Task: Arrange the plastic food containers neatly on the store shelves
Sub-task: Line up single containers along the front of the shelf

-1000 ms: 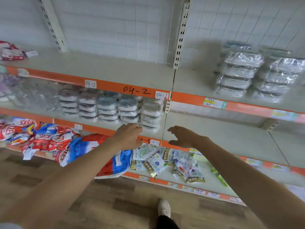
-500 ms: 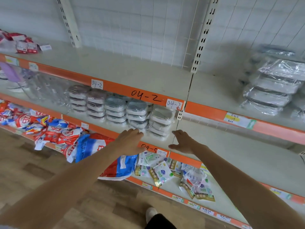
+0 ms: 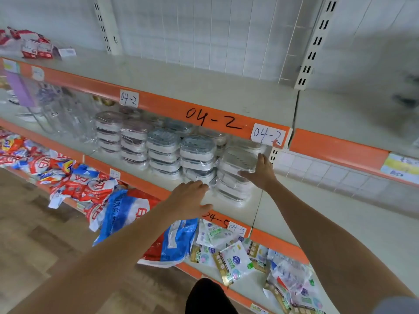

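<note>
Several stacks of wrapped clear plastic food containers stand in a row on the middle shelf (image 3: pixel 226 209), under the orange rail marked 04-2. My right hand (image 3: pixel 260 173) lies against the right side of the rightmost stack (image 3: pixel 235 177), thumb across its front, fingers up along its side. My left hand (image 3: pixel 189 198) hovers with spread fingers at the shelf's front edge, fingertips near the base of the neighbouring stack (image 3: pixel 197 159). It holds nothing.
The upper shelf (image 3: pixel 192 87) above is bare apart from red packets (image 3: pixel 34 48) at far left. Clear jars (image 3: pixel 56 114) stand left of the containers. Red and blue bags (image 3: pixel 90 189) and small sachets (image 3: pixel 229 257) crowd the lower shelf. Wooden floor lies below.
Both hands moved forward into the middle shelf. My right hand went from open air to resting against the rightmost stack. The view swung left and closer.
</note>
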Available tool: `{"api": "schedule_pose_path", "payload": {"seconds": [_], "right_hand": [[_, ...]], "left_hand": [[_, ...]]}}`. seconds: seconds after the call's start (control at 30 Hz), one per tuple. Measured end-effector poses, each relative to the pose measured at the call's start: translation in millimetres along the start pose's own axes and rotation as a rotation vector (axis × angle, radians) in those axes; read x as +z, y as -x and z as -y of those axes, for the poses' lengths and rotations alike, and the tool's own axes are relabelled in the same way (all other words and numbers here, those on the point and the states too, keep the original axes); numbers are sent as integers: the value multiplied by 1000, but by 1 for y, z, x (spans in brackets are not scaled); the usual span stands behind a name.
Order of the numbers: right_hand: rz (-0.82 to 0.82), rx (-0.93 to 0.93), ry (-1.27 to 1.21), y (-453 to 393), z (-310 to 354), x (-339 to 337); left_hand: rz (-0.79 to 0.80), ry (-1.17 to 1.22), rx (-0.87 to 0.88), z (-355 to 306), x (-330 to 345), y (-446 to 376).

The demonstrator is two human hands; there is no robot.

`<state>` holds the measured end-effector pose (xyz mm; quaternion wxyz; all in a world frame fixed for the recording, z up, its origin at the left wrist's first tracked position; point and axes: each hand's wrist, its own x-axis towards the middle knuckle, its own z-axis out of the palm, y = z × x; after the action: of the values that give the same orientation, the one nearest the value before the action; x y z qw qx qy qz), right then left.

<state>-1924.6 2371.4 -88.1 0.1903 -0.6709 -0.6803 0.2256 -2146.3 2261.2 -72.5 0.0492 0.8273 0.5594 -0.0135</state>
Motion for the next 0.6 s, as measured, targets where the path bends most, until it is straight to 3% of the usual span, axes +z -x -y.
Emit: {"api": "schedule_pose_path", "payload": {"seconds": [0.13,0.3,0.6], "right_hand": [[20,42,-5,-17,-6,15],[-88,56,-25,-11,-12,23],[-185,77,-188,66,-51,13]], "left_hand": [[-20,37,-12,5,19,-6],[-2,56,-16,7,21,-15],[74,121,-12,-2,17,-64]]}}
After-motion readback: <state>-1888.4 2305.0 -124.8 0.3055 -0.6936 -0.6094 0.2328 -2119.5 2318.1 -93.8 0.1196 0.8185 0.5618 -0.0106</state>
